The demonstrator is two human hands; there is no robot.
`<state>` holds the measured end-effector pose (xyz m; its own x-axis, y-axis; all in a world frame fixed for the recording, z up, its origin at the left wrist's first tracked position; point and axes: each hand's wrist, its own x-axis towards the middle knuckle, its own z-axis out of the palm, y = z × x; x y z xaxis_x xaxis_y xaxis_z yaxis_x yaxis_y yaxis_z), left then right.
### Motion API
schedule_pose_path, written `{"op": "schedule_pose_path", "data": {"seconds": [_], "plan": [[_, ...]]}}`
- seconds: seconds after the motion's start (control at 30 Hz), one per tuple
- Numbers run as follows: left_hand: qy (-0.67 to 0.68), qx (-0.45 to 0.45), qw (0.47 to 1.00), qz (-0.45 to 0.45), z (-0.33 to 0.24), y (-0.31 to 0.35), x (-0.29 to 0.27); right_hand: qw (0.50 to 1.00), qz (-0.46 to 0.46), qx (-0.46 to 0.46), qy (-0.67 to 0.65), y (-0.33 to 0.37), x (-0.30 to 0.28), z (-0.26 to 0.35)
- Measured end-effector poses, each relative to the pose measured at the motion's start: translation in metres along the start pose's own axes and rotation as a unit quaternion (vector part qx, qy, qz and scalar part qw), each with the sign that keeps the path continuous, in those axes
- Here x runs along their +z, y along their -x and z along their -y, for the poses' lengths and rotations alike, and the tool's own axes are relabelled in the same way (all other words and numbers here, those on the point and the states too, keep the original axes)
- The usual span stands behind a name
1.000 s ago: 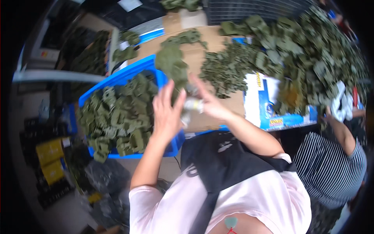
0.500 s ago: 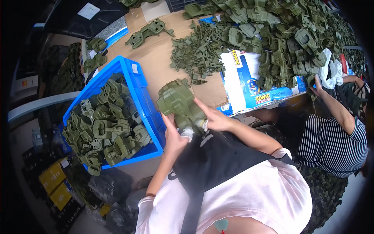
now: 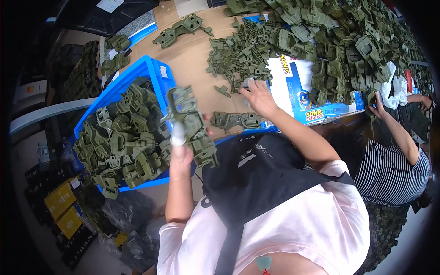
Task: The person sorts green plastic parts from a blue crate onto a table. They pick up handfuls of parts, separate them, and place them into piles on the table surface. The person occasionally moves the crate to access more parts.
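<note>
My left hand (image 3: 182,155) is wrapped round an olive-green moulded plastic part (image 3: 195,133), raised beside the blue crate; its hollow, ribbed side shows. White covering shows on the thumb. My right hand (image 3: 262,98) is over the cardboard at the near edge of a pile of small green plastic pieces (image 3: 233,50). Its fingers are curled together, and what they pinch, if anything, cannot be made out. One small piece (image 3: 222,90) lies just left of these fingers. Another long green part (image 3: 236,120) lies on the cardboard between my two hands, near the table's front edge.
A blue crate (image 3: 158,89) full of green parts stands at left. A large heap of green parts (image 3: 339,50) covers the far right. One long part (image 3: 183,30) lies at the back. To the right, a co-worker in a striped shirt (image 3: 389,174) handles parts beside a white plastic bag (image 3: 395,87).
Both hands were on a rounded green part; now my right hand has left it and moved forward to the small pieces. My left hand holds a part, raised and moved left, hollow side showing.
</note>
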<state>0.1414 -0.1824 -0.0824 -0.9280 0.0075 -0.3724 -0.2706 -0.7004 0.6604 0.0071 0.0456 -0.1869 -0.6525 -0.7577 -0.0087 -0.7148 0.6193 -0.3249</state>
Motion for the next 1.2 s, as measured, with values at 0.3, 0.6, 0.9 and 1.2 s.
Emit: {"op": "schedule_pose_path", "data": {"seconds": [0.3,0.6,0.9,1.2], "plan": [[-0.278,-0.056,0.957,-0.057,0.007,-0.027,0.013,0.92,-0.115,0.06,-0.37,0.03,-0.085,0.02],[-0.315,-0.108,0.929,0.158,0.017,-0.042,0.045,0.984,-0.015,0.048,-0.168,0.059,-0.108,0.048],[-0.341,-0.12,0.919,0.159,0.017,-0.036,0.046,0.977,-0.023,0.043,-0.206,0.058,-0.104,0.052],[-0.371,-0.097,0.915,0.13,0.023,-0.025,0.037,0.952,-0.014,-0.031,-0.306,0.048,-0.078,0.039]]}}
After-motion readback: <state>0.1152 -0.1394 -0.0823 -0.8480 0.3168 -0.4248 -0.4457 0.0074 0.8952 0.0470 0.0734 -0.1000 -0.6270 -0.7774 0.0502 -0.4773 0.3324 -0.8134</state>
